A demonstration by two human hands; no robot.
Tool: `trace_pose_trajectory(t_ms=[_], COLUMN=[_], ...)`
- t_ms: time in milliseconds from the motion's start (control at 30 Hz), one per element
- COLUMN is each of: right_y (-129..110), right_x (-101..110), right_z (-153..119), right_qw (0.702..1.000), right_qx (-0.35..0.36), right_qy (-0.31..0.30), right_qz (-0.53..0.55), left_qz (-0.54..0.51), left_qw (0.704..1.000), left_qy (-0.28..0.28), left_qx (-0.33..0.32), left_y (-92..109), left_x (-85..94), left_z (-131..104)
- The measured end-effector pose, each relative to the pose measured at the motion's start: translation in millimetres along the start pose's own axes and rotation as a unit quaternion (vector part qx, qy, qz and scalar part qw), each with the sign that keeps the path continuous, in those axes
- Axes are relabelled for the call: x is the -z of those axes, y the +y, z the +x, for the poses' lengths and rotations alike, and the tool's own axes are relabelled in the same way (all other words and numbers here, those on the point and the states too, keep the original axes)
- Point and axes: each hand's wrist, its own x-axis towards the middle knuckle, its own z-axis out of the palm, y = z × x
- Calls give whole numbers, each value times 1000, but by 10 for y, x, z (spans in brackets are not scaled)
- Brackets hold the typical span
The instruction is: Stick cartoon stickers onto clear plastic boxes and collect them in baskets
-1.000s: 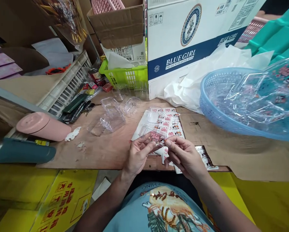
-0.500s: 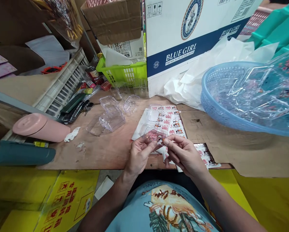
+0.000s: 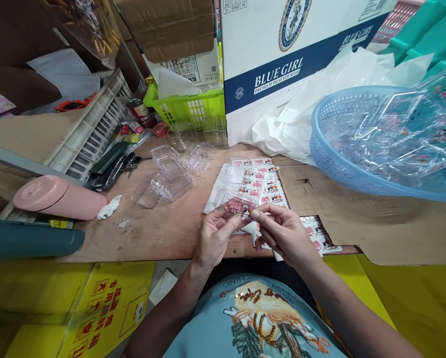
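Note:
My left hand [image 3: 214, 236] grips a small clear plastic box [image 3: 221, 198] by its near side, thumb on top. On the box's face is a sticker [image 3: 235, 205] with pink lettering and a cartoon animal. My right hand [image 3: 280, 228] pinches at the sticker's right end, thumb and forefinger together; whether they hold the sticker or the box edge is too small to tell. Beneath and beyond the hands lie sheets of matching stickers [image 3: 274, 187]. One more clear plastic piece [image 3: 239, 170] rests on these sheets.
Several clear plastic boxes [image 3: 172, 182] lie to the left. A blue basket [image 3: 329, 164] of clear packaging stands at the right. Behind are a white beer carton [image 3: 260, 107] and a green basket [image 3: 185, 109]. A pink bottle [image 3: 64, 196] lies at the left edge.
The view has shifted slightly. Both hands stay on the box almost in place, with the right fingertips at the sticker's end.

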Motion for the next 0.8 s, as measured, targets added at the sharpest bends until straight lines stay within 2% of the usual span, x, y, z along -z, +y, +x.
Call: trace_pose_trajectory(t_ms=[500,633,733,800], right_y=[47,15,44,82], right_x=[-12,-57,-48,-20], right_z=[33,28,47,71], right_qw=[998,996,993,990], right_qx=[29,33,44,61], right_qy=[46,62,76,81], right_qz=[-39,-53,-84,-100], left_qz=[-17,-31,1,27], left_qw=[1000,998,994,992], left_qy=[-8,41,86,96], left_qx=[-13,-30,-62,-83], left_y=[1,-35,-75,-96], left_x=[10,-1,-40,-72], left_z=[-23,-22,-22,-26])
